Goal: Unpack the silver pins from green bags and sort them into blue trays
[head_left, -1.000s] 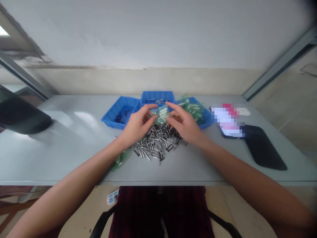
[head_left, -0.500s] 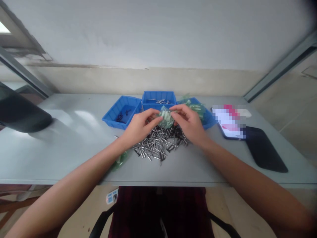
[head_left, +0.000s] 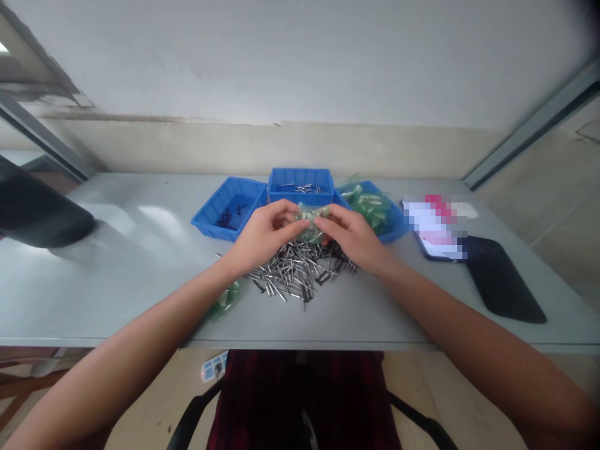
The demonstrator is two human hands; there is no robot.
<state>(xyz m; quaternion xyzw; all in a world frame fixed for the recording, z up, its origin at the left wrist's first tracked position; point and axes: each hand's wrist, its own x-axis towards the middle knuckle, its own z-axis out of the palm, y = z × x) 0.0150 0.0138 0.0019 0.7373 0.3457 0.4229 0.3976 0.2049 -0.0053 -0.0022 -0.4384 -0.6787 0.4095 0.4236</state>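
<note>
A small clear green plastic bag (head_left: 311, 232) with pale pieces inside is held between my two hands. My left hand (head_left: 268, 232) pinches its left side, and my right hand (head_left: 350, 232) grips its right side, thumbs on the near face. Under the hands lies a pile of silver and dark nails or screws (head_left: 295, 272). Behind stand three blue trays: the left one (head_left: 213, 215) holds a few dark screws, the middle one (head_left: 300, 197) some silver ones, and the right one (head_left: 398, 228) green plastic bags.
Another green bag (head_left: 225, 301) lies left of the pile, beside my left forearm. On the right are a lit phone (head_left: 429, 231) and a black flat case (head_left: 506, 281). A dark cylindrical object (head_left: 42, 209) is at the far left. A wall rises behind the table.
Both thumbs have shifted on the green bag, which now looks flatter and sits lower between the fingers. The whole view has moved slightly.
</note>
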